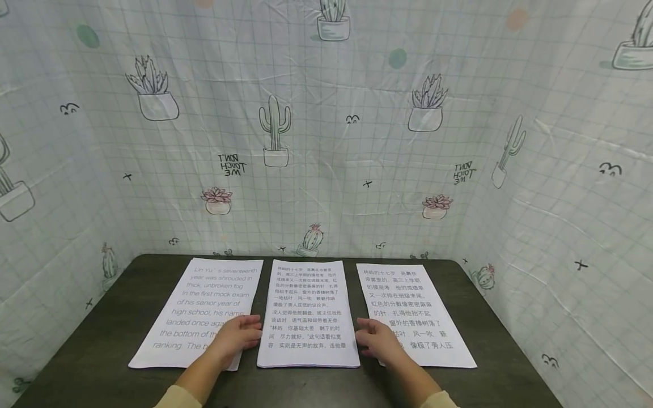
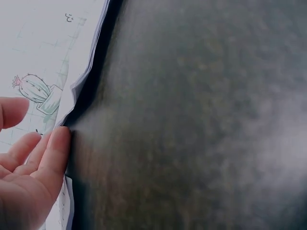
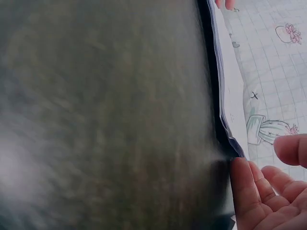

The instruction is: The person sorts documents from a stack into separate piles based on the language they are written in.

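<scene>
Against the two long edges of a thick, white, rectangular stack of printed paper [image 1: 308, 306], placed midway between two others on the table, I observe a person's bare hands. The left hand [image 1: 232, 340] has its fingers extended, the fingertips meeting the stack's left edge; the right hand [image 1: 380, 340] does likewise at the right edge. On both, the thumb stands well apart from the fingers and nothing is clasped. Both forearms end in pale cream sleeves [image 1: 178, 398].

Print on the middle stack is Chinese, black and closely set, opening "林屿的十七岁". To its left lies a white paper stack with large grey English type [image 1: 209, 297], partly covered by the left hand. Legible: "Lin Yu's seventeenth year was shrouded in thick, unbroken fog", then "In the first mock exam of his senior year of high school, his name landed once". To the right lies a white paper sheaf with larger Chinese characters [image 1: 408, 300], same opening words, its lower left partly covered by the right hand.

All three rest on a dark, matte tabletop with rounded far corners [image 1: 306, 391]. Around it hangs a creased, pale fabric curtain with a grid pattern [image 1: 336, 153], printed with potted green cacti, pink succulents, coloured dots and mirror-reversed lettering, "DON'T TOUCH" being readable.
</scene>
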Demonstrator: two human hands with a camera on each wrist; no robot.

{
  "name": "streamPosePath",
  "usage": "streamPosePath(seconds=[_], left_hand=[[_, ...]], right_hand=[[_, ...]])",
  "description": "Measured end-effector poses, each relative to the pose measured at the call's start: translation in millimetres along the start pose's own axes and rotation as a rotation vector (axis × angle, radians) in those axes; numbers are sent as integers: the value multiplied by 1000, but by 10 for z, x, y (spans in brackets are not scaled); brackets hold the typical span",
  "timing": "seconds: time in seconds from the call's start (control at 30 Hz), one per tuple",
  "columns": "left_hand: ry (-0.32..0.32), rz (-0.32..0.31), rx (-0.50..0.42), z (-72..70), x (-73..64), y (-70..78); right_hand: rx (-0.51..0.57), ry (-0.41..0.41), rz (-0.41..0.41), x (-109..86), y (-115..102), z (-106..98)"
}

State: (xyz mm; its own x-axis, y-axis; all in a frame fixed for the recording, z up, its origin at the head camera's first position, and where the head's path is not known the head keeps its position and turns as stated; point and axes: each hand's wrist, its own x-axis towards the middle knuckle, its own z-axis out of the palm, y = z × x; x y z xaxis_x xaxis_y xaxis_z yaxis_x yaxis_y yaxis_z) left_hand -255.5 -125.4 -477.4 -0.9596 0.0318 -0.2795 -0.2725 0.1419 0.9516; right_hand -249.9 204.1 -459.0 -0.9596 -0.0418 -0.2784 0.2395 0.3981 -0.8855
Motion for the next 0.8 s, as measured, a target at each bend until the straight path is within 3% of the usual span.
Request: streamPosePath(seconds=[0.3,0.8], left_hand=[[2,-13,44,31,-73,32],[61,11,156,133,-53,41]], right_hand=[[-35,-17,73,-60,11,43],[-51,-25,49,-89,-12,87]])
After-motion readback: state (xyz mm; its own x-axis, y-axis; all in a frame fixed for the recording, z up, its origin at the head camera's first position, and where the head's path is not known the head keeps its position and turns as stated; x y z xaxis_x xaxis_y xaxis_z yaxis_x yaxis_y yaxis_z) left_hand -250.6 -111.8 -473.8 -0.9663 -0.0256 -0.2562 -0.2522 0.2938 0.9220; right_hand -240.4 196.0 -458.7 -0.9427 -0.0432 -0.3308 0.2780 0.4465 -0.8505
